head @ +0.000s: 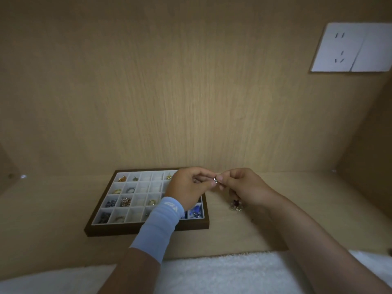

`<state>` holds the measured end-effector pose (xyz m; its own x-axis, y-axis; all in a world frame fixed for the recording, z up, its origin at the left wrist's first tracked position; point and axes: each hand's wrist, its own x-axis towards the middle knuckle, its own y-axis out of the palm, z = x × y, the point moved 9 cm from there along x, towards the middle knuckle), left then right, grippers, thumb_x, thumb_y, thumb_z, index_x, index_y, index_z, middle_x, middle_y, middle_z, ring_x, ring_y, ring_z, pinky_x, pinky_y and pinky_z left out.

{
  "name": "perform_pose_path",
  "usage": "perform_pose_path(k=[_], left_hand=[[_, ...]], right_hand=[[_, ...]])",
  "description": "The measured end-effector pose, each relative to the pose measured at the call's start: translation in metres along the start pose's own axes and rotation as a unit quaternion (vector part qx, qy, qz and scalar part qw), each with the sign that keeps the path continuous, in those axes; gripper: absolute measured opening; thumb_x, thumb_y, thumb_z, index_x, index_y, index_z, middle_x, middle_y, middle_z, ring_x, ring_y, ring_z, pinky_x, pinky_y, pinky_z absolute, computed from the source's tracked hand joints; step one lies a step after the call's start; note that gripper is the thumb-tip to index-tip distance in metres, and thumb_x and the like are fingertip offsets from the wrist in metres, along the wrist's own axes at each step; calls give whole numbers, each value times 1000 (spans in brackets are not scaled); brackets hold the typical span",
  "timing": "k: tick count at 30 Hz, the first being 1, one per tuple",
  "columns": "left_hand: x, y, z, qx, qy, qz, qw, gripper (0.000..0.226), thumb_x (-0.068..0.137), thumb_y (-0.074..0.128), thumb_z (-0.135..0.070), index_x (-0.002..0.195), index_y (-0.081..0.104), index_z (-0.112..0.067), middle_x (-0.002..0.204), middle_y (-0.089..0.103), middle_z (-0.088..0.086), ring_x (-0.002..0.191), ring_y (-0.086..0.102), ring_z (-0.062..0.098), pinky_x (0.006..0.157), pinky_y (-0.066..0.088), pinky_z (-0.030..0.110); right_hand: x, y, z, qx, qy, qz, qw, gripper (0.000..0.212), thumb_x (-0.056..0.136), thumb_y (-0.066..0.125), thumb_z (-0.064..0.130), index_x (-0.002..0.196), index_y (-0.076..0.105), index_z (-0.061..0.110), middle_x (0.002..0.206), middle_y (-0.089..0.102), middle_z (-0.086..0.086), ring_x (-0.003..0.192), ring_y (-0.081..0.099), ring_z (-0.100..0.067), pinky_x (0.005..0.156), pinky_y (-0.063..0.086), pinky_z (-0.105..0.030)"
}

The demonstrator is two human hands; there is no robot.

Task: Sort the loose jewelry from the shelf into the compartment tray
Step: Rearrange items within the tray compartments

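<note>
By tray's 2 o'clock corner: left hand, right hand pinch one silver piece.
Risk: may slip (tiny) into wrong compartment.

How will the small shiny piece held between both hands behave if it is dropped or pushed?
The small shiny piece looks tiny against the fingertips, so it is probably very light. Its glint suggests smooth metal, likely slippery in a pinch. If ring-shaped, which I cannot confirm, it might roll on the shelf.

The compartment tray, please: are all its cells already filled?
No, several white cells of the compartment tray show no jewelry.
</note>
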<state>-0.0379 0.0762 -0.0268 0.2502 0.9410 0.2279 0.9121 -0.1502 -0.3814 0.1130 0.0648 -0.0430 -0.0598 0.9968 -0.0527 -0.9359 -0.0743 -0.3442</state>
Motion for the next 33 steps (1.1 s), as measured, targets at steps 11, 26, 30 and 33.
perform_pose_path(k=[11,26,30,33], left_hand=[[7,-47,0,-7,-21,0,1000,12,79,78,-16,89,74,-21,82,75,-3,77,69,6,75,53,20],[-10,-140,51,-67,-112,-62,989,12,76,80,-13,87,77,-18,83,77,1,77,71,6,73,53,17],[-7,-137,60,53,-114,-20,992,13,77,80,-27,89,75,-31,91,74,-10,90,67,7,82,49,19],[-2,-135,61,218,-99,-25,971,24,79,76,-34,101,68,-40,115,60,-13,116,48,12,100,39,28]], right_hand=[[7,27,44,52,-102,-31,993,6,89,71,5,93,75,8,60,70,10,46,54,0,47,43,-14],[53,111,104,-178,-206,49,961,3,86,77,22,85,79,21,74,73,13,65,64,5,61,48,-12],[60,119,95,-362,-204,74,906,9,89,70,32,86,76,27,83,72,13,78,66,-3,75,56,-32],[61,122,86,-465,-191,93,859,10,90,68,37,90,75,30,89,71,13,84,64,-5,79,55,-36]])
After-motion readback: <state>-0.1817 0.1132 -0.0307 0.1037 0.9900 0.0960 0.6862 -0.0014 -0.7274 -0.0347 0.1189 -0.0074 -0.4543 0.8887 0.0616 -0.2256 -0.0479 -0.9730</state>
